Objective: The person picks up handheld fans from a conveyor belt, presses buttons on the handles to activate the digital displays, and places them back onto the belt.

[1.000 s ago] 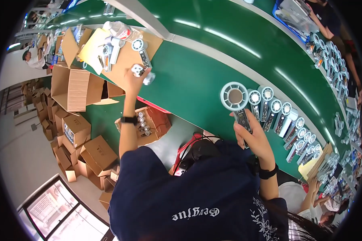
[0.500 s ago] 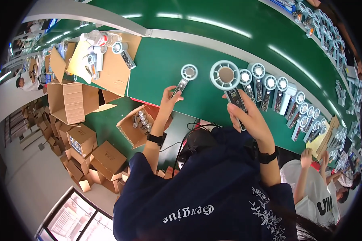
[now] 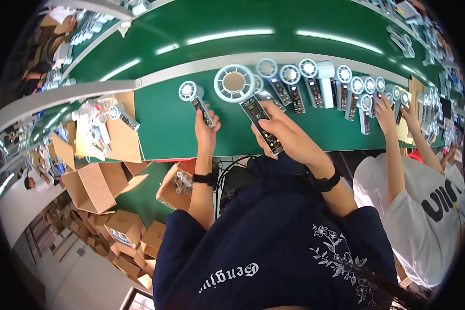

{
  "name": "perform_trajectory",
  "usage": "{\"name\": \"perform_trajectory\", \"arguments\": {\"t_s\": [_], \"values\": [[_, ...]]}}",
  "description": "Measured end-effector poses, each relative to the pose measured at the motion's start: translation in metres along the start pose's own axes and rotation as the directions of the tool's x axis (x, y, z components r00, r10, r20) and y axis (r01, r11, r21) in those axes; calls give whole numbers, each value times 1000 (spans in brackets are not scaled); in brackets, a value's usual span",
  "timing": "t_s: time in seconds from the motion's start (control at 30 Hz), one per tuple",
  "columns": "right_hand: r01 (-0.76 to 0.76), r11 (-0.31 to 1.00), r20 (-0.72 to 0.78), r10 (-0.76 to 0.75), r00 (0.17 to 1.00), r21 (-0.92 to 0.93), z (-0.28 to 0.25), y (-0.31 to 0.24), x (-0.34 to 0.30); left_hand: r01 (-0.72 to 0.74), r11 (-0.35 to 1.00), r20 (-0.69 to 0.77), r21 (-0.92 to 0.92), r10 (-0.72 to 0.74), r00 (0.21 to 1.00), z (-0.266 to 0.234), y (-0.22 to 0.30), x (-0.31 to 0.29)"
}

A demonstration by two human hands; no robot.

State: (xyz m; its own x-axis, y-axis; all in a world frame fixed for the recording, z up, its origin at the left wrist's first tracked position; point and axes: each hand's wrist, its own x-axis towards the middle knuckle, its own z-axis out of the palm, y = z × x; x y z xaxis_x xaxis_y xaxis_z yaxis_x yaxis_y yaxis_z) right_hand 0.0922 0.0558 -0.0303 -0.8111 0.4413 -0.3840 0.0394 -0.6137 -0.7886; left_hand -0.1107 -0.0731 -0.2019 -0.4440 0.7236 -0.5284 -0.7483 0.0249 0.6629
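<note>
My left hand [image 3: 206,129] is closed round the handle of a pale blue handheld fan [image 3: 188,91]. Its handle lacks a cover on the upper side, so a dark circuit board shows. In my right hand [image 3: 287,129], raised nearer to me, is another such handheld fan [image 3: 234,83]; its round grille has a plain disc in the middle, and the board lies bare along the handle. Thumb and fingers wrap that handle. Just beyond, a row of similar fans [image 3: 309,70] lies on the green table [image 3: 163,124], most with boards exposed.
A co-worker's hands [image 3: 385,113] reach among the fans at the right. At the left, cardboard [image 3: 125,137] carries a fan and loose parts. Below the table edge stand a carton [image 3: 168,191] with fans inside and an open carton [image 3: 95,186]. A grey rail [image 3: 191,68] runs behind.
The whole view has swung round, shifting the table and boxes in the picture. Both fans stay in my hands, their handles slanting differently. The co-worker's hands have come in over the fans at the right.
</note>
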Motion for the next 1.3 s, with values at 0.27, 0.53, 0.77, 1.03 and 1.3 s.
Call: {"name": "perform_trajectory", "arguments": {"t_s": [0.27,0.53,0.77,1.03,1.3], "values": [[153,980,-53,-147,988,130,-6,-30,-37,-125,983,131,133,107,986,117,56,-68],[331,923,-97,-317,943,198,-13,-28,-43,-202,967,422,158,119,899,180,54,-71],[519,854,-197,-513,836,-23,-26,-29,-53,-267,951,557,158,137,819,233,50,-96],[505,863,-246,-483,840,27,-34,-36,-79,-335,916,582,219,153,799,261,34,-112],[536,844,-209,-520,828,25,-26,-39,-78,-357,910,571,213,180,801,261,38,-120]]}}
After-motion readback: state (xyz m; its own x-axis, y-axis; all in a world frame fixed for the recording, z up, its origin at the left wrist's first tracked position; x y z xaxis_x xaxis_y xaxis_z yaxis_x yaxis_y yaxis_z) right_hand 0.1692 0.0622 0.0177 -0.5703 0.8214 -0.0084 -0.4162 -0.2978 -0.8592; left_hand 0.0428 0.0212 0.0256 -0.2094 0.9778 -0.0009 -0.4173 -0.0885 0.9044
